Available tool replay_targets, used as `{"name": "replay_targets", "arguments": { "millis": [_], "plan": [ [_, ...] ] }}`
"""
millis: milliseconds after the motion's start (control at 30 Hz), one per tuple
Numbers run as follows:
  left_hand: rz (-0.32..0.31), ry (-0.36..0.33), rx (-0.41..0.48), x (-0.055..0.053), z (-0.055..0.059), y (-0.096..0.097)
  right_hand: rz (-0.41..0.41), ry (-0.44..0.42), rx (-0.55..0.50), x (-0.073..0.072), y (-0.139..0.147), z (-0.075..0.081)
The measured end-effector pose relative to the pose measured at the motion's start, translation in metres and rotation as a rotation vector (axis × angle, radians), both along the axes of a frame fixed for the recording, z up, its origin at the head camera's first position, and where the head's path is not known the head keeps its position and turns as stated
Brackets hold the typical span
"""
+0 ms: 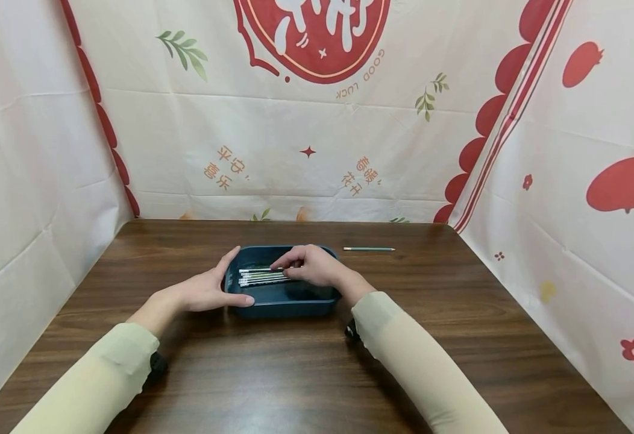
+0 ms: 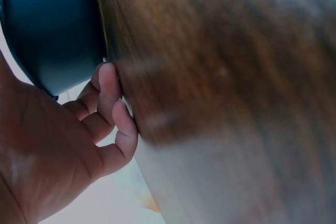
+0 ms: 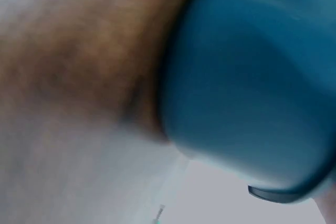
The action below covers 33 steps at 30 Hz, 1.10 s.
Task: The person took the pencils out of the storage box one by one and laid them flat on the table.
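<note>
A dark blue plastic box [image 1: 287,308] sits on the table, with several pencils [image 1: 263,279] lying side by side in its left half. My left hand [image 1: 203,290] grips the box's left end, its thumb over the front rim and fingers along the far side. In the left wrist view, curled fingers [image 2: 108,85] rest low beside the box wall [image 2: 63,40]. Over the box's right half reaches my right hand [image 1: 317,265], its thumb and index finger pinching the rearmost pencil. Its fingers are out of sight in the right wrist view, behind the box wall [image 3: 247,93].
One green pencil [image 1: 369,249] lies on the wooden table [image 1: 273,374] behind and right of the box. Printed cloth [image 1: 306,126] hangs along the back and both sides of the table.
</note>
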<state>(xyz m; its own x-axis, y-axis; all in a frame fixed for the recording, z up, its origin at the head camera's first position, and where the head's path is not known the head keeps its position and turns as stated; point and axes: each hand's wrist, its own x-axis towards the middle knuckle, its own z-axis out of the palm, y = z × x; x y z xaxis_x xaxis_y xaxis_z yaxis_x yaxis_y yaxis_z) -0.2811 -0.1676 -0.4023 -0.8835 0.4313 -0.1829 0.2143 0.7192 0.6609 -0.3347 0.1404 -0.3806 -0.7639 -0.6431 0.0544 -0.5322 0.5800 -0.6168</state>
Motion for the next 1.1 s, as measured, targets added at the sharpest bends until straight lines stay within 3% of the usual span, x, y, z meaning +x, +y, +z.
{"name": "replay_targets", "arguments": {
  "millis": [233, 567, 800, 1100],
  "plan": [
    [0.009, 0.008, -0.013, -0.002, -0.001, 0.000, -0.013, 0.053, 0.000, 0.004, 0.014, 0.021],
    [0.006, 0.014, -0.015, -0.002, -0.003, -0.001, 0.011, 0.127, -0.040, 0.009, 0.061, 0.025],
    [0.009, 0.024, -0.019, -0.003, -0.003, -0.001, -0.095, 0.144, -0.017, 0.007, 0.103, 0.027],
    [0.002, 0.032, -0.014, -0.003, -0.005, -0.002, -0.250, 0.115, -0.031, -0.009, 0.153, 0.028]
  ]
}}
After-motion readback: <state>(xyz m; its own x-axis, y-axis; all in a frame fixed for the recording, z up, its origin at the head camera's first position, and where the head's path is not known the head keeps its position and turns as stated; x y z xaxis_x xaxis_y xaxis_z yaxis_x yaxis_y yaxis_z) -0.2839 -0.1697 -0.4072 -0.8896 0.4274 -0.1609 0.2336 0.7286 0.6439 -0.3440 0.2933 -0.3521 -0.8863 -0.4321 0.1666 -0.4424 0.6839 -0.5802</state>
